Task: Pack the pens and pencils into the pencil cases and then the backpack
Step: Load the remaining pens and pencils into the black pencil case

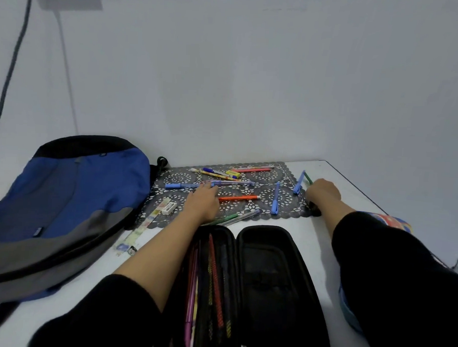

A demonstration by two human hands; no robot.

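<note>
A black pencil case (278,279) lies open at the front of the white table, its left half holding several pens and pencils (211,281). Beyond it a dark lace mat (267,175) carries scattered pens: blue ones (275,199), an orange one (238,197), green and clear ones (233,217). My left hand (204,201) rests on the mat, fingers touching a blue pen (184,186). My right hand (322,192) is curled at the mat's right edge over a green pen (307,178), next to a blue pen (299,183). A blue and grey backpack (61,207) lies at the left.
A white eraser (169,208) and a patterned ruler (144,226) lie near the backpack. A second colourful case (390,221) sits behind my right arm. A wall stands just past the mat, and the table's right edge (359,190) runs beside my right hand.
</note>
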